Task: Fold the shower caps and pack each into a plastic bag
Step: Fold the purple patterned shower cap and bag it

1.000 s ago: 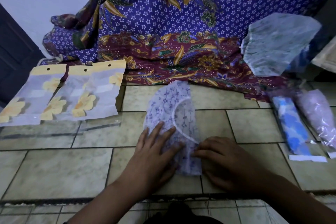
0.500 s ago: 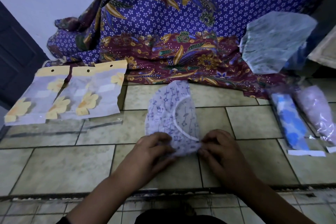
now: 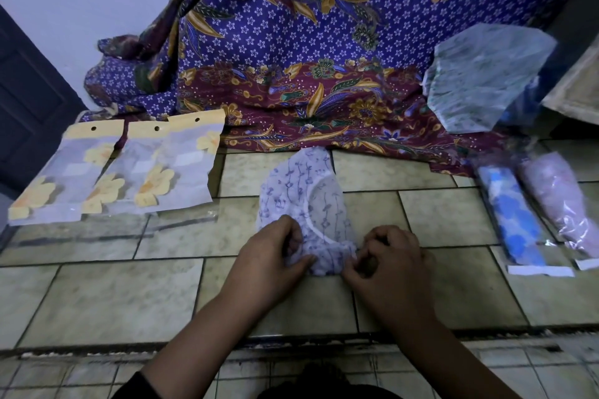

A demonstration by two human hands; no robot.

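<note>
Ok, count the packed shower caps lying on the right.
2, side by side on the tiled floor at the right: the blue packed cap nearer the middle and the lilac packed cap right of it. More may lie beyond the frame edge.

Batik cloth (image 3: 324, 58) draped behind; tile floor (image 3: 97, 295); dk door (image 3: 26, 107) left.

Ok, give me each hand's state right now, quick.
Left hand: closed, pinching the near edge of the white, blue-flowered plastic shower cap on the tiled floor.
Right hand: closed, gripping the same cap's near edge.
</note>
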